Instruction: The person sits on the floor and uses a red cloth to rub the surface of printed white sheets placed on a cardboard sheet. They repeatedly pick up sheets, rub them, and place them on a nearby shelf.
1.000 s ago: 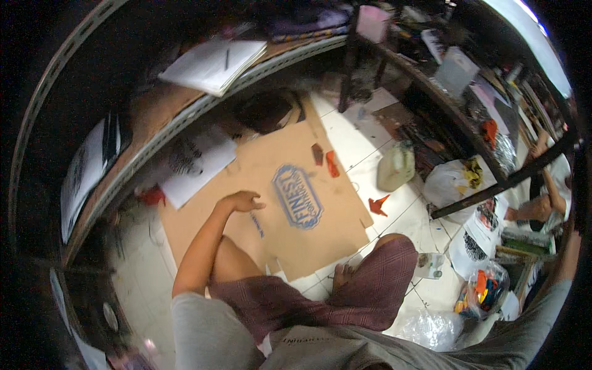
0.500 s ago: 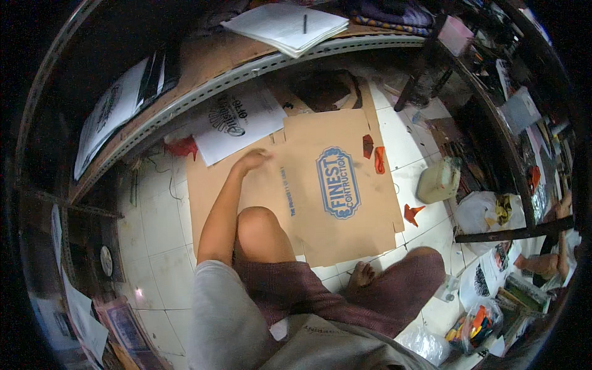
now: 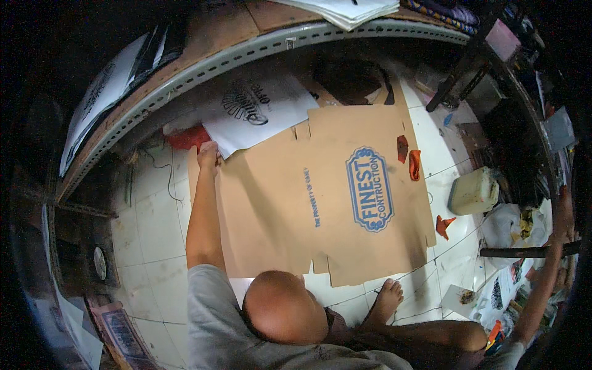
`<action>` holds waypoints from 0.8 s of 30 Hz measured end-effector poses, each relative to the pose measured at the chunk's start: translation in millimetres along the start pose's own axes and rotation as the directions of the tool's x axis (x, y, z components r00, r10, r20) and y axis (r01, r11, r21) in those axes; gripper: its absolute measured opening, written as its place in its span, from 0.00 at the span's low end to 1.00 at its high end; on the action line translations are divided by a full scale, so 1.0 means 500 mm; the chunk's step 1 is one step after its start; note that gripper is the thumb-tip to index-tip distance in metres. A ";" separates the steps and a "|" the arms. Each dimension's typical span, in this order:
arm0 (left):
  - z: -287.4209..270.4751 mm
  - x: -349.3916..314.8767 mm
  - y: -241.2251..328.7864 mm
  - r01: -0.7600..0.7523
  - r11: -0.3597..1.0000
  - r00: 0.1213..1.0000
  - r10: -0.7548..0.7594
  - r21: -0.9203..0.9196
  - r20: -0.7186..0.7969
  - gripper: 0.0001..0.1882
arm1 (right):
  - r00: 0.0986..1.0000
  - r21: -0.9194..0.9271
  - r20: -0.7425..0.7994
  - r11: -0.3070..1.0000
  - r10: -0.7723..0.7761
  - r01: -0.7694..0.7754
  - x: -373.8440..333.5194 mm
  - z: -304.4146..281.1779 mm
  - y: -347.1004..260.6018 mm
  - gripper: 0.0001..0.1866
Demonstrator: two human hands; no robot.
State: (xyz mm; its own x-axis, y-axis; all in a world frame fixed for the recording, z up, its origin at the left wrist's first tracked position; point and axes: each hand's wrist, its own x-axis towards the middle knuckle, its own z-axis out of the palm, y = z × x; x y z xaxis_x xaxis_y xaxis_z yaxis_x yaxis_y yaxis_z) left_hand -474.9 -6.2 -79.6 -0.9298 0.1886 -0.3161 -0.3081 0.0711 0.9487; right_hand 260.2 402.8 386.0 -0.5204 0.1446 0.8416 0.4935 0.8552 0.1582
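My left hand (image 3: 209, 155) is at the far left corner of a flat brown cardboard sheet (image 3: 265, 197) with blue printing. Its fingers are curled, right beside a red cloth (image 3: 190, 137) and the near left corner of a white sheet with black print (image 3: 271, 111). What they grip is hidden. My right arm reaches far out along the right side; my right hand (image 3: 564, 206) is dark and blurred near the rim, by the rack, its fingers not distinguishable. My raised knee and one bare foot are at the cardboard's near edge.
A metal-edged shelf (image 3: 259, 50) with papers arches across the far side. Red-orange scraps (image 3: 415, 165) lie on the cardboard, another scrap (image 3: 444, 227) on the tiles. A cloudy plastic jerrycan (image 3: 473, 191), plastic bags and a cluttered rack stand at right. A framed picture (image 3: 123, 333) leans at left.
My left hand has moved left from over the cardboard to its far left corner. My right arm has come into view, reaching out at right. My foot has shifted, and the view has moved.
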 end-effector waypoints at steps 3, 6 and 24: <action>-0.020 -0.061 0.015 0.053 0.999 0.998 -0.054 -0.003 -0.030 0.07 | 0.956 0.394 0.278 0.919 -0.097 -0.021 -0.054 0.161 -0.148 0.15; 0.045 -0.216 -0.007 -0.103 0.993 0.991 0.107 -0.057 0.078 0.05 | 0.809 0.554 0.587 0.716 0.026 -0.425 -0.194 0.244 -0.278 0.09; -0.127 -0.916 -0.217 0.381 0.923 0.918 -0.385 -0.054 -0.092 0.12 | 0.560 0.493 0.828 0.516 -0.032 -0.700 -0.528 0.384 -0.552 0.11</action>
State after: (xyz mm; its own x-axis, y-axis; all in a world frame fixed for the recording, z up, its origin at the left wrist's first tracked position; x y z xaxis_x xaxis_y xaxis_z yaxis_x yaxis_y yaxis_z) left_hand -28.6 -162.6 -37.4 -0.7538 0.0561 -0.6547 -0.6497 0.0851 0.7554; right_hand 127.6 224.2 21.2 -0.8841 0.4657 0.0385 0.2752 0.5855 -0.7625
